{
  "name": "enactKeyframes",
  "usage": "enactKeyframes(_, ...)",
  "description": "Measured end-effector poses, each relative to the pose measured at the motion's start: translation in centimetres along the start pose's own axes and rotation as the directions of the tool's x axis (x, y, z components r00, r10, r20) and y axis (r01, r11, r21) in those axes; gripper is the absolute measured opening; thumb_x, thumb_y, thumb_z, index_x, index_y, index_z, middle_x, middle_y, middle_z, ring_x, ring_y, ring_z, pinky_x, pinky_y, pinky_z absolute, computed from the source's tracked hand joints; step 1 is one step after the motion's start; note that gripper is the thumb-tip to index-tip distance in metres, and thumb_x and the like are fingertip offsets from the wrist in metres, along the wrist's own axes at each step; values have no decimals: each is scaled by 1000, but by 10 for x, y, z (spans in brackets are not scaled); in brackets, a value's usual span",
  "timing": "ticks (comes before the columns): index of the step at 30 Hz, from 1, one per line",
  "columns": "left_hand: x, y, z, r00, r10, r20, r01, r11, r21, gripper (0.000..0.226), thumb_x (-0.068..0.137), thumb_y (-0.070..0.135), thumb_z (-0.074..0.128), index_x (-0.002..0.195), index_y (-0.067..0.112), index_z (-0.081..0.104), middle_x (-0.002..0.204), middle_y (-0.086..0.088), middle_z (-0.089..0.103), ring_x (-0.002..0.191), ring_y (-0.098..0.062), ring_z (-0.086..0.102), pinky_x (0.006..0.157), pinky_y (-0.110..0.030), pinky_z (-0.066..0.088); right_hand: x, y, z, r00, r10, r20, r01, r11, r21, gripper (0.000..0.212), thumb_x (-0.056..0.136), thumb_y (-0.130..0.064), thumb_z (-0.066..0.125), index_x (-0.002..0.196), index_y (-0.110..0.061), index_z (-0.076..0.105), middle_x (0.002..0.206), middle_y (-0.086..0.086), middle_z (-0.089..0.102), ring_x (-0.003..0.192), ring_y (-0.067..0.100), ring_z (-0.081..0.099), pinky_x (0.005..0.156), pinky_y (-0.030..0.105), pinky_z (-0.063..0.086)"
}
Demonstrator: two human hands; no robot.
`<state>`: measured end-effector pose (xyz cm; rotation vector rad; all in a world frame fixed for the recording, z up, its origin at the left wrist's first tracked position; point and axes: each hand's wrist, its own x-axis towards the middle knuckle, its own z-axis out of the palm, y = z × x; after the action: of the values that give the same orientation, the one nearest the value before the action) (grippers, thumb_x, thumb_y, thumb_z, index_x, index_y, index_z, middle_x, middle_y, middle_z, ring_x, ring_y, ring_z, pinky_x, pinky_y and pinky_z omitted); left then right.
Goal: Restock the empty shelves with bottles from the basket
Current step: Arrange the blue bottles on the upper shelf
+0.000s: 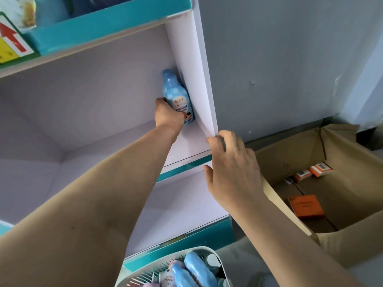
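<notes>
A blue bottle [176, 94] with a printed label stands upright in the back right corner of the white middle shelf [103, 112]. My left hand [167, 114] reaches deep into the shelf and grips the bottle's lower left side. My right hand [230, 168] holds the front edge of the shelf unit's white right side panel [199, 79], fingers curled over the panel. At the bottom of the view, a pale slatted basket [219, 264] holds several more bottles, blue ones [196, 270] on top.
The shelf above has a teal front lip [107, 25] and products on it. A lower white shelf [182, 206] sits beneath a teal strip. On the right stands an open cardboard box [352, 235] with orange packets [306, 206] inside. A grey-blue wall lies behind.
</notes>
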<state>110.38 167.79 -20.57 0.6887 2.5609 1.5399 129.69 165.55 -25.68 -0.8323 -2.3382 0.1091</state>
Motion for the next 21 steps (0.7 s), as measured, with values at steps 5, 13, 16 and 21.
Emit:
enactKeyframes(5,-3,0,-6,999,-37,16,37,999,-10,58,78,4,74,125,9,41,106,-1,50,97,-19,53,78,-25,43,1,1,0,1000,-10,-8,10,1000,-6,45,70,-23,79,109,-15,58,107,7,54,87,22,56,65,36,53)
enactKeyframes(13,-53,-2,-59,991,135,11,-135,987,92,36,86,3,59,121,13,56,111,-2,60,103,-22,61,90,-31,52,-10,-6,-6,997,-74,11,74,997,-32,35,81,-26,68,111,-13,54,107,10,49,89,24,52,70,36,50)
enactKeyframes(16,-91,-13,-89,961,276,11,-274,948,159,32,82,-2,50,103,14,69,93,3,67,91,-17,64,83,-22,51,-31,-16,-2,970,-199,143,201,980,-6,40,83,-29,66,117,-14,53,114,11,52,98,28,56,76,41,51)
enactKeyframes(21,-160,-61,-129,955,262,136,-286,937,200,30,82,-1,52,97,17,71,93,4,69,89,-14,64,85,-23,50,-92,-28,7,852,-337,402,350,936,42,39,92,-27,55,129,-20,46,120,3,59,108,24,56,81,38,48)
